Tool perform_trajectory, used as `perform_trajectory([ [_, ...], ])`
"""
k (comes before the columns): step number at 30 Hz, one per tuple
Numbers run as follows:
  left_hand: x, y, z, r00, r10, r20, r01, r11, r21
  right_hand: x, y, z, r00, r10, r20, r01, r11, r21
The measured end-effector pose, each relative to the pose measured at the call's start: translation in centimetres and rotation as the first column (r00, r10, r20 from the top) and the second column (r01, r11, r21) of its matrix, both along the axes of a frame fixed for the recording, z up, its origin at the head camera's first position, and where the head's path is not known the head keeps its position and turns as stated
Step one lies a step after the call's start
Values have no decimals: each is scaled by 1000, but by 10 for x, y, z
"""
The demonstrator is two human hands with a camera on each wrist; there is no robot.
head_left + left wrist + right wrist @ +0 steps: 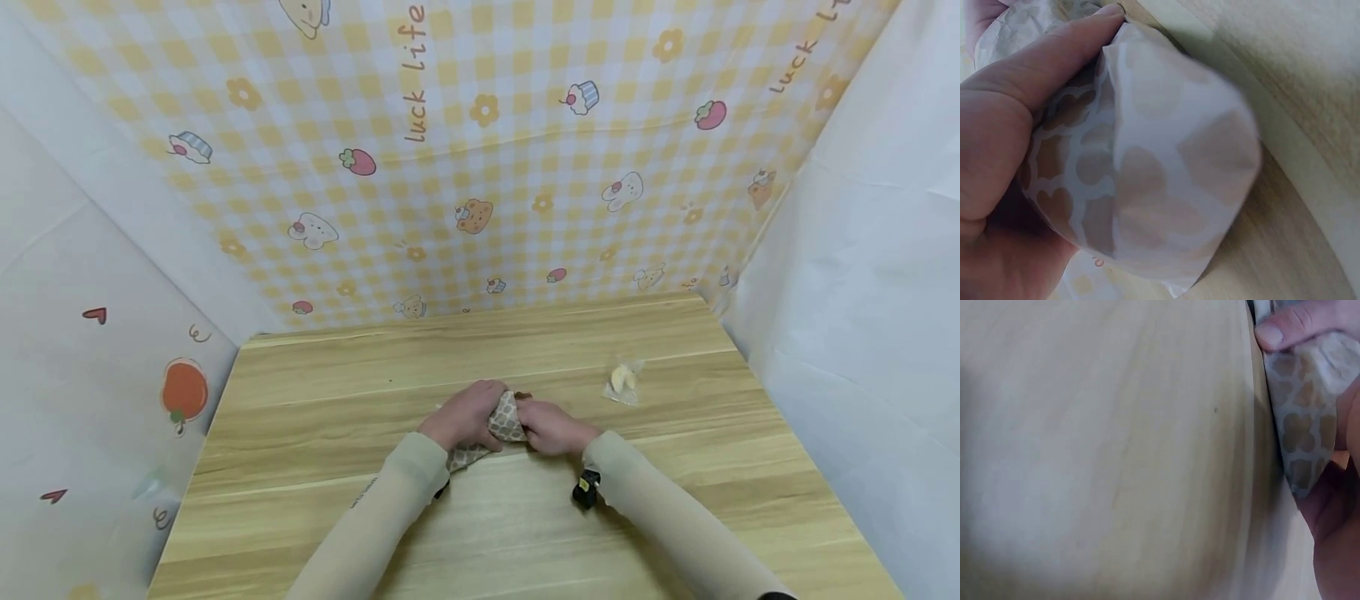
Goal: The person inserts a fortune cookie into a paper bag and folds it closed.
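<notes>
A bundle of patterned paper (506, 421), white with brown patches, lies on the table in front of the person. The left hand (467, 417) grips its left part; in the left wrist view the thumb lies along the paper (1172, 156) and a loose, folded flap sticks out. At the other end, the right hand (557, 428) holds the paper with curled fingers. The right wrist view shows a pointed corner of the paper (1300, 434) between the two hands. A small reddish-brown bit (522, 395) shows behind the bundle; its kind cannot be told. Whatever the paper wraps is hidden.
A fortune cookie (622, 379) in a clear wrapper lies on the wooden table (322, 375), to the right beyond the right hand. A yellow checked cloth (450, 167) hangs at the back, with white sheets (847, 275) along both sides.
</notes>
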State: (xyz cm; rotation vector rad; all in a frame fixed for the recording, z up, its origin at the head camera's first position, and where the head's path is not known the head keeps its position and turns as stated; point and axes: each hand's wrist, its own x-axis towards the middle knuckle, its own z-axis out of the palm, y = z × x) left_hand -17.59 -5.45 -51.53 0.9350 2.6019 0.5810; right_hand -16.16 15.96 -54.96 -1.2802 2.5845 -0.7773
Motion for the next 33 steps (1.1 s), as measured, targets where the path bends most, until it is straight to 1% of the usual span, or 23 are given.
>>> perform_trajectory([
  [4,1,-1,-1,1000,1,0,-1,1000,4,2,-1,-1,1000,-1,-7,1,1000,-10],
  [6,2,-2,-2,1000,0,-8,0,1000,-4,3,-1,-2,1000,-5,4,6,999,-48],
  [8,3,-3,-2,1000,1,-17,-1,1000,-18,3,0,-3,999,-12,38,16,995,-96],
  [12,6,-4,-1,999,7,-46,-10,998,-69,3,3,-3,995,-11,103,31,980,-196],
  [14,7,-4,0,998,8,-70,-15,995,-98,3,5,-1,994,-5,109,30,973,-230],
  [17,8,-6,1,995,13,-94,-26,990,-138,4,9,5,996,-16,93,39,967,-253],
  [21,9,-9,3,995,11,-103,-28,987,-159,5,19,13,990,-65,121,97,957,-275],
  [24,10,-11,4,993,-1,-120,-20,986,-168,6,29,18,979,-104,173,151,946,-285],
  [26,10,-12,4,990,-9,-140,-16,985,-171,5,37,20,974,-127,189,178,941,-286],
  [29,10,-13,3,987,-18,-160,-12,982,-187,5,49,24,971,-179,158,218,935,-281],
  [31,10,-13,2,986,-19,-167,-14,982,-191,5,58,26,969,-224,103,245,929,-277],
  [33,10,-13,1,987,-16,-162,-16,981,-195,4,67,28,961,-272,49,275,921,-275],
])
